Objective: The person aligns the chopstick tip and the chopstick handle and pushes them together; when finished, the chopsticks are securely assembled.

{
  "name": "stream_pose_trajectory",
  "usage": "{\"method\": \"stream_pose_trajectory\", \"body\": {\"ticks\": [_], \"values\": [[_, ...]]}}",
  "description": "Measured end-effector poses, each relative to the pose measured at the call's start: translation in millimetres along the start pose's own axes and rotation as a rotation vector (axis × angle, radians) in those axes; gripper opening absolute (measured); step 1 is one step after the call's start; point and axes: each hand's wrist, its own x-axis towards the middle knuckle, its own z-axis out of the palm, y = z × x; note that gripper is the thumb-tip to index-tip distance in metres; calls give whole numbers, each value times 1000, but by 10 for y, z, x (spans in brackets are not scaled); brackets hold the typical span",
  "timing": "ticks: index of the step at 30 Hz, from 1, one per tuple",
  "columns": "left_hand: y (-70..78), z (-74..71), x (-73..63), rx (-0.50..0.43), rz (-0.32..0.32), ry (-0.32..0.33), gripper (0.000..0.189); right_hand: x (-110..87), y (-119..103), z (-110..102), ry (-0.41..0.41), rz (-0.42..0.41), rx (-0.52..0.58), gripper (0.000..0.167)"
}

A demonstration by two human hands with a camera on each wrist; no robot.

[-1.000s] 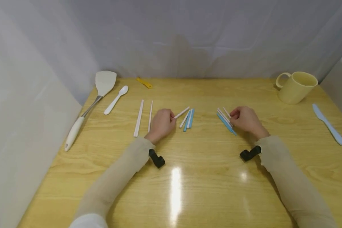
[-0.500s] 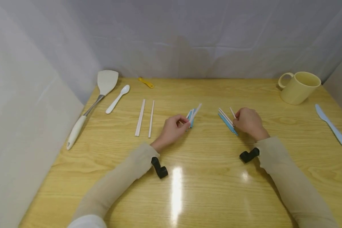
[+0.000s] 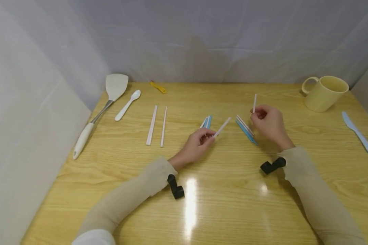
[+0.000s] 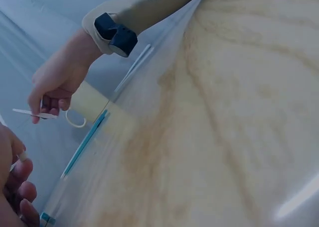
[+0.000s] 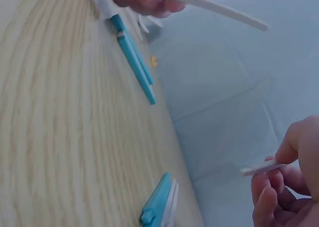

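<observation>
My left hand (image 3: 197, 145) pinches a thin white stick (image 3: 223, 126), like half a chopstick, between thumb and fingers. The stick points up to the right, and in the right wrist view its free end (image 5: 229, 10) shows against the curtain. On the right side, my right hand (image 3: 268, 124) holds a similar short white stick (image 3: 255, 103) in a pinch, raised and nearly upright. Behind the left hand lies a group of blue and white sticks (image 3: 209, 121), partly hidden by the fingers. Another group of blue and white sticks (image 3: 245, 131) rests slantwise just left of the right hand.
Further left lie a pair of white chopsticks (image 3: 151, 126) and a single one (image 3: 164, 127). Beyond them are a white spoon (image 3: 127, 105), a spatula (image 3: 89, 131) and a small yellow utensil (image 3: 158, 87). A yellow mug (image 3: 320, 97) and a light blue knife (image 3: 359, 134) are at the right.
My left hand has carried its white stick rightward past the left group. My right hand has lifted a white stick up and away from beside the right group.
</observation>
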Motion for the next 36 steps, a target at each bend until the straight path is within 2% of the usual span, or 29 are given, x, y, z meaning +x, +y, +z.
{"method": "stream_pose_trajectory", "body": {"ticks": [3, 5, 14, 19, 23, 29, 36], "values": [[17, 56, -25, -36, -15, -10, 14, -8, -76, -26, 9, 16, 101, 25], [31, 81, -35, -41, -18, -16, 10, -15, -122, -47, -12, 12, 165, 26], [43, 178, -85, 33, 68, -126, 5, -95, -368, -59, -91, -128, 485, 17], [49, 215, -114, 36, 72, -163, 6, -177, -476, 8, -167, -198, 523, 14], [42, 236, -118, 40, 66, -184, 7, -213, -515, 53, -190, -228, 515, 13], [36, 257, -122, 52, 44, -198, 7, -234, -513, 98, -211, -210, 514, 14], [45, 243, -121, 62, 41, -184, 8, -211, -489, 92, -234, -183, 475, 18]]}}
